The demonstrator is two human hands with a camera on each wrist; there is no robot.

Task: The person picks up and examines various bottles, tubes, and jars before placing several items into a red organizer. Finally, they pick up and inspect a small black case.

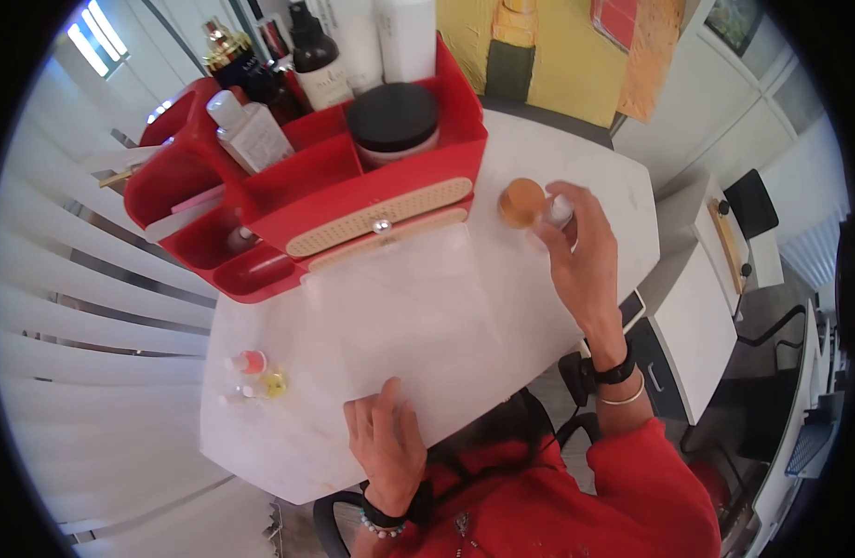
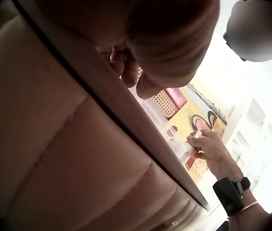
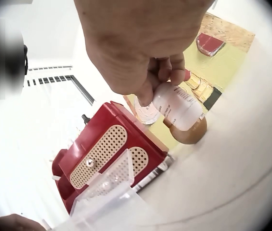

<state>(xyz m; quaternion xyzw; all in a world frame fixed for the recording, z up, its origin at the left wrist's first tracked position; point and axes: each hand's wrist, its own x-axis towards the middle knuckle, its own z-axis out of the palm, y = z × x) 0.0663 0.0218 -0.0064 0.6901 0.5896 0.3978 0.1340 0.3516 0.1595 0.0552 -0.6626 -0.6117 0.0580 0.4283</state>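
My right hand (image 1: 565,232) grips a small white bottle (image 1: 560,212) with a printed label (image 3: 178,105), held just above the table at the far right. Right beside the bottle stands an amber round-topped jar (image 1: 522,203), also visible under it in the right wrist view (image 3: 189,133). My left hand (image 1: 387,430) rests flat on the near edge of the white table (image 1: 260,446), its fingers touching the near edge of a clear plastic drawer (image 1: 409,316). The left wrist view shows the left hand's fingers (image 2: 140,77) over the table edge and the right hand (image 2: 212,148) beyond.
A red organizer (image 1: 307,200) with perforated beige drawer fronts stands at the back, holding several bottles and a black-lidded jar (image 1: 392,119). Two tiny bottles (image 1: 251,365) lie at the table's left. White blinds run along the left; a desk and chair (image 1: 753,200) stand to the right.
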